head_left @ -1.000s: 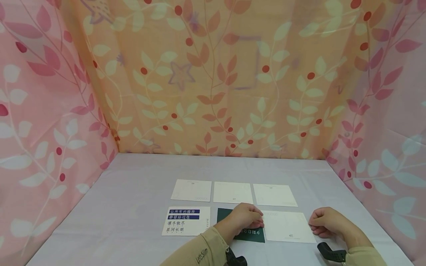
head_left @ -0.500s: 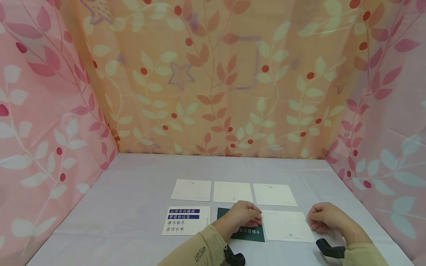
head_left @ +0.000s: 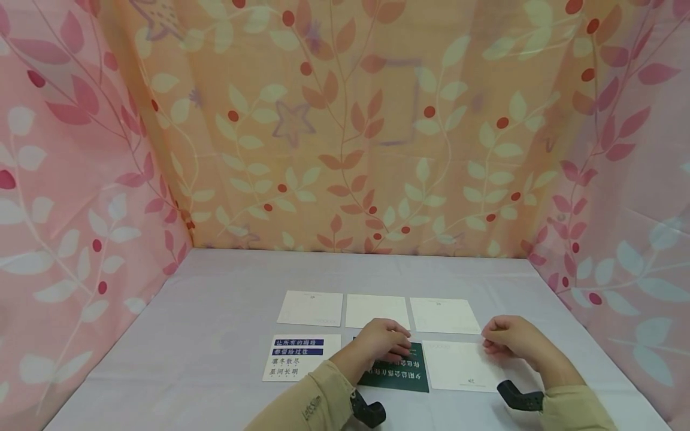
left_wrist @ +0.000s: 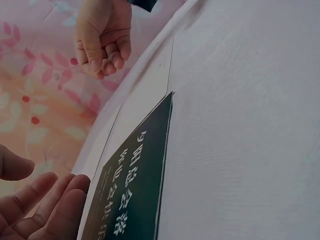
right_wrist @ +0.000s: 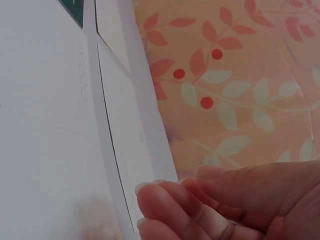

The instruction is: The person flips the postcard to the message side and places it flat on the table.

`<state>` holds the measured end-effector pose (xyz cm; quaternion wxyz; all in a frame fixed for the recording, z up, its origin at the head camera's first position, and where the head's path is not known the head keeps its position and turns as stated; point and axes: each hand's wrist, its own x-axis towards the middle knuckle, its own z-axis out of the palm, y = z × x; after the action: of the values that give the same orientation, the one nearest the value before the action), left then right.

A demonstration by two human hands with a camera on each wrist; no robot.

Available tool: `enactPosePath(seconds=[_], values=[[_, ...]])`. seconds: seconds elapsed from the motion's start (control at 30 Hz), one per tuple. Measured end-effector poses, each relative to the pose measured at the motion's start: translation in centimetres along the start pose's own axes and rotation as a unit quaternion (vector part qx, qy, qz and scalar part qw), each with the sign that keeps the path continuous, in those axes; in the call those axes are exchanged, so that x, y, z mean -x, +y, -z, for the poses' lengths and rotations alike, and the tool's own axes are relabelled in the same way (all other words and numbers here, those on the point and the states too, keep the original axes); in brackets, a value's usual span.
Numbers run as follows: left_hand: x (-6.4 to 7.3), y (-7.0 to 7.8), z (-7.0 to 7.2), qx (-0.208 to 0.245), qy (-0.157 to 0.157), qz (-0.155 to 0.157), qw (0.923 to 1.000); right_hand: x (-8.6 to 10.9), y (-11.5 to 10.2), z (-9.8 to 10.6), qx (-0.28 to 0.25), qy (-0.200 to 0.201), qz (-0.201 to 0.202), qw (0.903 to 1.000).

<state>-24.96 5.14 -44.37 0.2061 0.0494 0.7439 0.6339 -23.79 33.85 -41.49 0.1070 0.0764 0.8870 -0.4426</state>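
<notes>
Cards lie on the table in two rows. The front row, in the head view, has a white card with blue strips and Chinese writing (head_left: 302, 365), a dark green card with white writing (head_left: 396, 376) and a mostly blank white card (head_left: 458, 366). My left hand (head_left: 374, 347) is over the green card and covers its upper left; its fingers are loosely bent with a gap from the thumb (left_wrist: 16, 165), nothing between them. My right hand (head_left: 514, 341), fingers loosely curled and holding nothing, hovers by the near corner of the back right card (head_left: 444, 316).
The back row also has a left card (head_left: 309, 309) and a middle card (head_left: 377, 309), both pale and nearly blank. A white cloth covers the table (head_left: 188, 335). Floral curtains (head_left: 345, 179) stand behind and on both sides. Black wrist-worn devices (head_left: 520, 396) sit below the hands.
My left hand has moved left and farther back, uncovering more of the green card. My right hand has left the front right card's outer edge, moving up and leftward. The cards have stayed put.
</notes>
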Motion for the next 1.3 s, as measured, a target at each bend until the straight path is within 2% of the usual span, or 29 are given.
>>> enactPosePath(seconds=[0.37,0.73,1.07,1.3], values=[[0.3,0.1,2.5,-0.006,0.02,-0.013,0.9997,-0.7,-2.3,-2.4,-0.034,0.004,0.024,0.9991],[0.8,-0.6,5.2,-0.047,0.037,-0.004,0.9982,-1.6,-4.0,-5.2,-0.049,-0.004,0.03,0.9983],[1.6,-1.0,6.9,-0.058,0.052,-0.006,0.9969,-1.5,-4.6,-7.5,-0.052,-0.003,0.031,0.9982],[2.3,-1.2,8.0,-0.053,0.06,-0.005,0.9968,-1.3,-4.7,-8.1,-0.067,-0.028,0.041,0.9965]])
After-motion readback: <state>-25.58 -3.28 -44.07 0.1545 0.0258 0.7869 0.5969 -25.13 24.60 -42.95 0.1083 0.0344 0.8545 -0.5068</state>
